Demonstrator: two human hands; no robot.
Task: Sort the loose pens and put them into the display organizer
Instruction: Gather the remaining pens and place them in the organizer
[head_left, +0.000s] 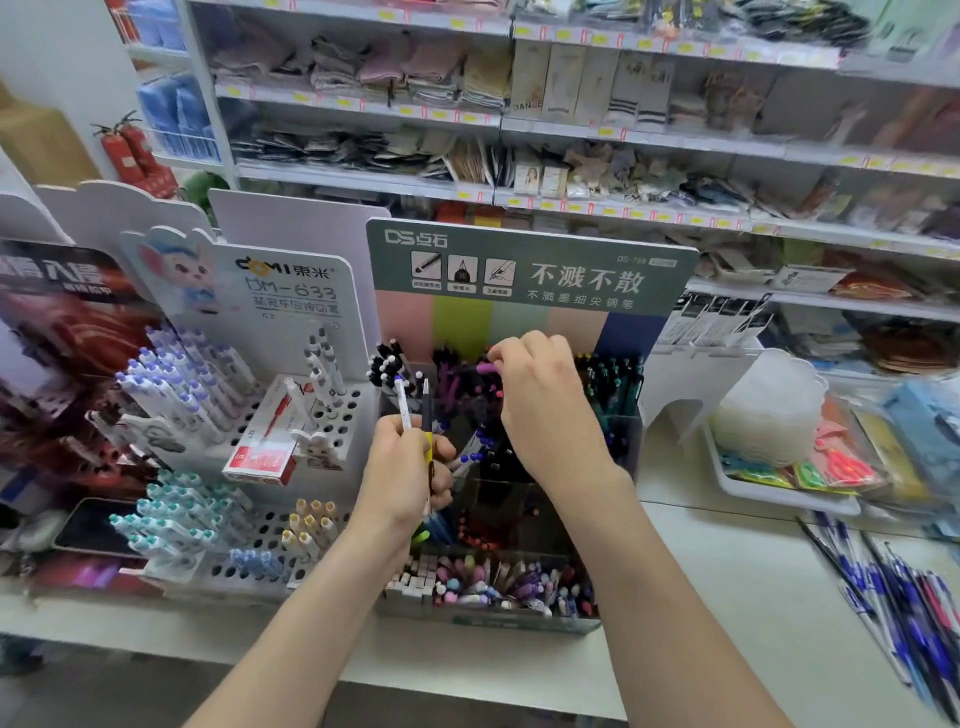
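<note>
The display organizer (618, 441) is a clear tiered box with a green header card, its compartments full of upright pens. My left hand (402, 470) grips a few loose pens (402, 402) in front of the organizer, their tips pointing up, one white and one dark. My right hand (540, 395) reaches over the middle back compartment and pinches a purple-capped pen (485, 368) among the dark pens there. A heap of loose blue pens (893, 597) lies on the white counter at the far right.
A white pegboard pen stand (291, 415) with a red box (262, 447) stands left of the organizer. A white tray (779, 499) with packets and a plastic bag sits to the right. Shelves of packaged goods fill the background.
</note>
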